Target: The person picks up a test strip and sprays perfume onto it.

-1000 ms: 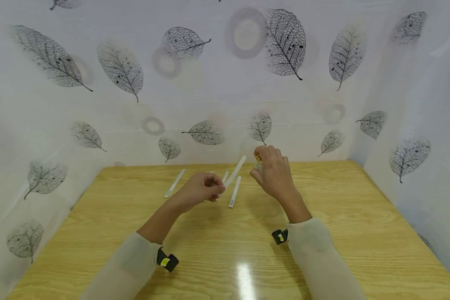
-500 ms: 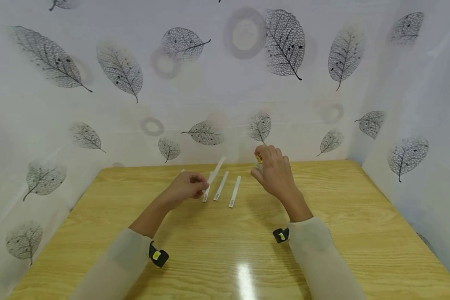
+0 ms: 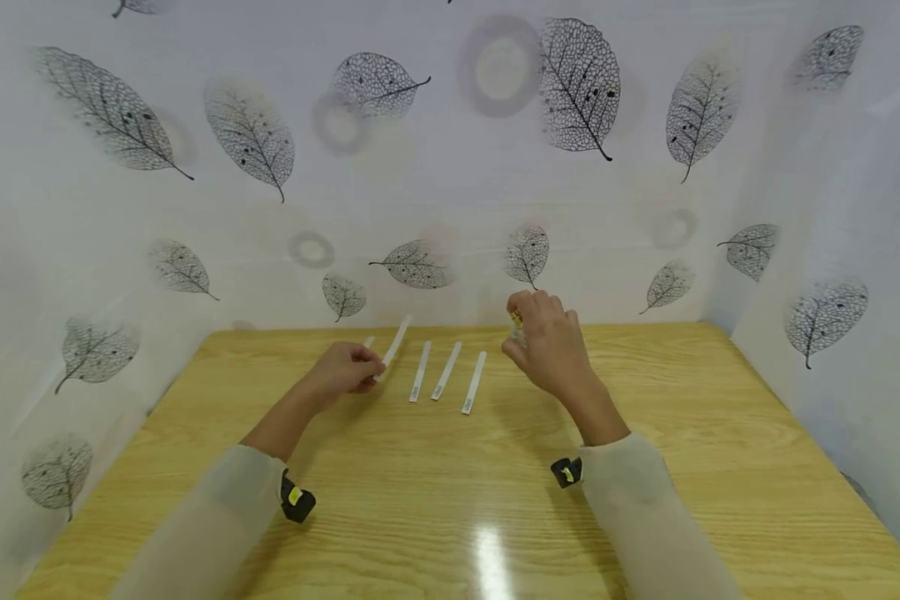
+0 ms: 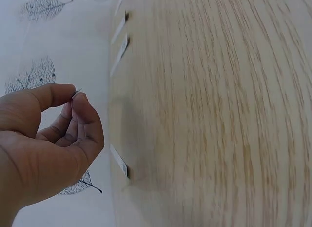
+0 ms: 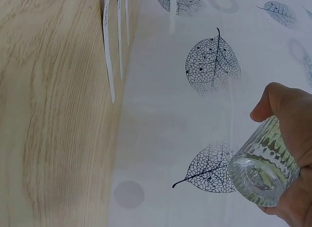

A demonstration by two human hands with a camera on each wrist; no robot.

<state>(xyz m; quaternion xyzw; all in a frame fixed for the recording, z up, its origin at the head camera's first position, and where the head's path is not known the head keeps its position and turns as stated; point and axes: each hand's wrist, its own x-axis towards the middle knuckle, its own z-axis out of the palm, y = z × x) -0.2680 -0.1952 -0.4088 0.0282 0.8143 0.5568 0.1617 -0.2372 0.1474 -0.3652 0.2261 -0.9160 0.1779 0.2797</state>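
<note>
My left hand pinches a white paper test strip between thumb and index finger, its long end slanting up and to the right. In the left wrist view only the strip's tip shows at the fingertips. Above the table at the back, my right hand grips a ribbed clear glass perfume bottle with a gold part near its top. Three more strips lie side by side between the hands: a left one, a middle one and a right one.
Another strip lies mostly hidden behind my left hand. The wooden table ends at a white curtain printed with leaves. Each wrist bears a small black camera, such as the left one.
My left hand has moved left with its strip, away from the perfume bottle, uncovering the strips on the table. The right hand stays in nearly the same place with the bottle.
</note>
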